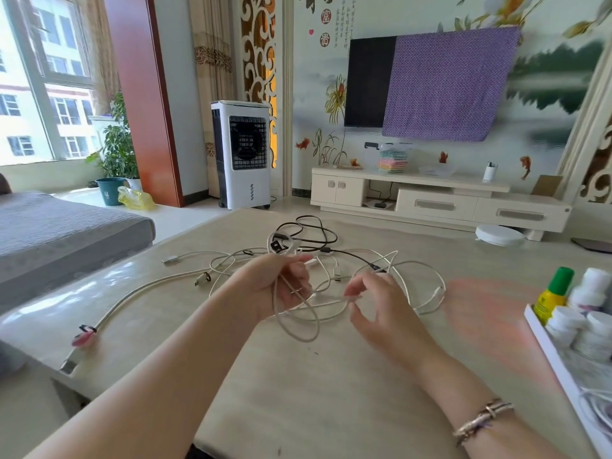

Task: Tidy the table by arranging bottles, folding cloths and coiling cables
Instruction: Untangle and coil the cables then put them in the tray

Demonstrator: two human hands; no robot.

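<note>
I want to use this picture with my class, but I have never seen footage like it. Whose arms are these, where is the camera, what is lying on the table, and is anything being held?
There is no machine here. A person wears one wide-angle camera on the head, so you look down along their own arms.

The left hand grips loops of a white cable that it has lifted off the table. The right hand pinches the same cable a little further along.

Behind the hands lies a tangle of more white cables and one black cable. A silver braided cable runs towards the table's left edge.

At the right edge a white tray holds small white bottles and one yellow bottle with a green cap.
</note>
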